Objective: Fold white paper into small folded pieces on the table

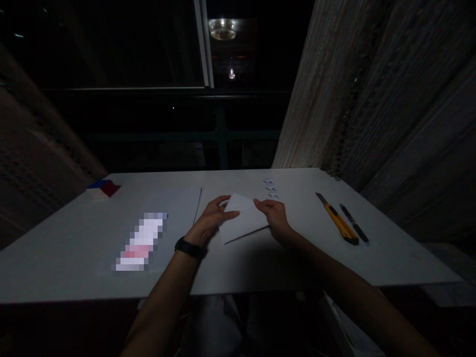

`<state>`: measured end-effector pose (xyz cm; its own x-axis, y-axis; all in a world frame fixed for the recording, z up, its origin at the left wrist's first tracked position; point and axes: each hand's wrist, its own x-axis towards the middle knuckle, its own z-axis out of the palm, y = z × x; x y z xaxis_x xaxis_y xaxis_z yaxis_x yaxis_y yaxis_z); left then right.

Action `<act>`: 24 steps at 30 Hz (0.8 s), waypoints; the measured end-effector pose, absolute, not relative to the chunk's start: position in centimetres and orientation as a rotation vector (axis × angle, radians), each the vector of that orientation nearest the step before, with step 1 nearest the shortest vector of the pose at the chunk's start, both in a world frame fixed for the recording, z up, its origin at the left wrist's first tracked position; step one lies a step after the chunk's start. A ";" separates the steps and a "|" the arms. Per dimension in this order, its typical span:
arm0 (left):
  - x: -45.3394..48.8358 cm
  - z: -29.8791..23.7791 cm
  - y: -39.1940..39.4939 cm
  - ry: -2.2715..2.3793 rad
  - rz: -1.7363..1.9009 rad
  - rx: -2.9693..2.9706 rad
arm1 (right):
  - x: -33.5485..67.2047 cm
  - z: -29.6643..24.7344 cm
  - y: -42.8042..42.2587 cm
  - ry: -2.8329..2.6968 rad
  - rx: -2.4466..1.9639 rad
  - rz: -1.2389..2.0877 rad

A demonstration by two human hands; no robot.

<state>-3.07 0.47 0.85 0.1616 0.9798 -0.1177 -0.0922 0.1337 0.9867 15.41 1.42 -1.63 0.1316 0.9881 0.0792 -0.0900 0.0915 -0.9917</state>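
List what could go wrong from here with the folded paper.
1. The light is dim, so the folded paper, pinched between the left hand and right hand, may get creased crooked.
2. The yellow utility knife to the right seems to have its blade out; a careless reach could cut.
3. The small paper scraps beyond could be brushed off.

Pixelated patch (pixel 139 243) at 8 o'clock, unreadable, scraps (pixel 271 189) at 1 o'clock too small to tell, paper (pixel 243 223) edges hidden under left hand (pixel 211 215) and right hand (pixel 273 214), forearms (pixel 163 307) cut off below

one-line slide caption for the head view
Left hand and right hand hold folded paper at a table, utility knife and pen nearby
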 end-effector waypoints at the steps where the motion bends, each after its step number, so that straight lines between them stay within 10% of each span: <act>1: -3.1 0.8 0.5 1.085 1.048 1.112 | 15.4 -1.6 1.4 -1.086 -1.136 1.100; 24: -3.0 1.1 0.2 1.048 1.007 1.233 | 14.4 -1.2 0.1 -1.335 -1.070 1.084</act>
<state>-2.95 0.21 1.12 0.2268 0.9718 -0.0650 -0.0264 0.0728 0.9970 14.41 0.05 -1.23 -0.0375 0.9820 0.1852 0.0201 0.1861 -0.9823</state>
